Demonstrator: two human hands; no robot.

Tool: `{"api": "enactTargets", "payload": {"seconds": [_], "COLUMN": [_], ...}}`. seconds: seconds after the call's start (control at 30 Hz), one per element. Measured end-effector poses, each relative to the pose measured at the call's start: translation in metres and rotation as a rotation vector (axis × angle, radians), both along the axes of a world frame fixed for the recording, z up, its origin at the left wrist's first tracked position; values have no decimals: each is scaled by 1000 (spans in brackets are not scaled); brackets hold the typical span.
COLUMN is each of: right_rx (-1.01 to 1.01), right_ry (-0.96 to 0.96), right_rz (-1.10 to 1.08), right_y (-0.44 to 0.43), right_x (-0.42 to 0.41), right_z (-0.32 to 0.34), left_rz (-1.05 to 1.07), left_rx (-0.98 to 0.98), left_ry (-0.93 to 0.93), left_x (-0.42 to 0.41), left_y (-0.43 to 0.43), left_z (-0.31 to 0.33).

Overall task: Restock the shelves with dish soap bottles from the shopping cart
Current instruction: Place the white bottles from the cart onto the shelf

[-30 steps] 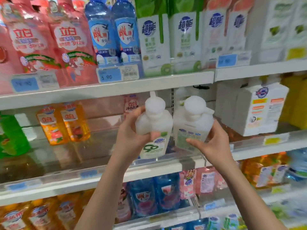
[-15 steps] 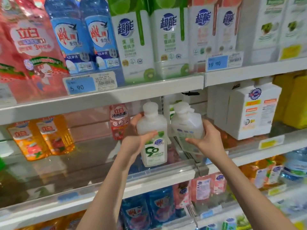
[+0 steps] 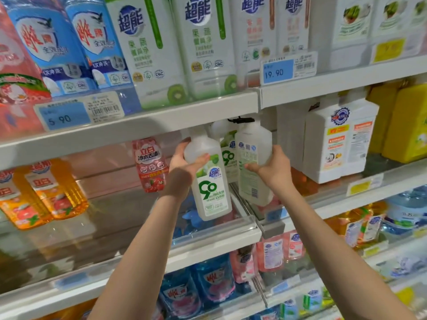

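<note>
My left hand (image 3: 183,165) grips a white dish soap bottle (image 3: 211,188) with a green "90" label, held upright over the middle shelf (image 3: 208,236). My right hand (image 3: 272,167) grips a second white bottle (image 3: 253,162) with its back label facing me, just to the right of the first. Both bottles sit inside the shelf opening, their caps tucked under the upper shelf edge (image 3: 143,125). A third bottle of the same kind (image 3: 228,155) stands behind them, between the two.
A pink bottle (image 3: 151,165) stands left of my left hand, orange bottles (image 3: 44,192) farther left. White jugs (image 3: 339,144) and yellow jugs (image 3: 406,125) fill the right side. Blue and white bottles line the shelf above, pink and blue ones the shelf below.
Both hands have pushed their bottles deeper and higher into the middle shelf, so the caps now sit under the upper shelf edge. The view has shifted closer and to the left.
</note>
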State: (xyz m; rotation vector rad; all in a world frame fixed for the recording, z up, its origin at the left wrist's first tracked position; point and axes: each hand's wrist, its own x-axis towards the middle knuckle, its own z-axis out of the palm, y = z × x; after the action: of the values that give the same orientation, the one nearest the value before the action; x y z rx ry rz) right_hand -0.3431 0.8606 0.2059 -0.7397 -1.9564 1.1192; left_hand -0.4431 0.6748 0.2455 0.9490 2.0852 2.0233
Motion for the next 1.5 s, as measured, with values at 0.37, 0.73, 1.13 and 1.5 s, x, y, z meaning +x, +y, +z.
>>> {"api": "enactTargets", "payload": {"seconds": [0.37,0.73,1.13,1.5], "right_rx": [-296,-426,-209,7], "right_ry": [23,-13,-26,-64], "right_rz": [618,824,377,56], "right_y": [32,56,22,16], "right_x": [11,-11,-12,-24], "right_z": [2,2,-20,-29], "left_rz": [44,51,27,94], "left_rx": [-394,-564,-509,-404], "left_ry": [-44,41,-10,94], "left_x": [-4,-17,-22,-13], "left_y": [-3,-5,2,24], "left_z": [-44,-45,-49,-51]}}
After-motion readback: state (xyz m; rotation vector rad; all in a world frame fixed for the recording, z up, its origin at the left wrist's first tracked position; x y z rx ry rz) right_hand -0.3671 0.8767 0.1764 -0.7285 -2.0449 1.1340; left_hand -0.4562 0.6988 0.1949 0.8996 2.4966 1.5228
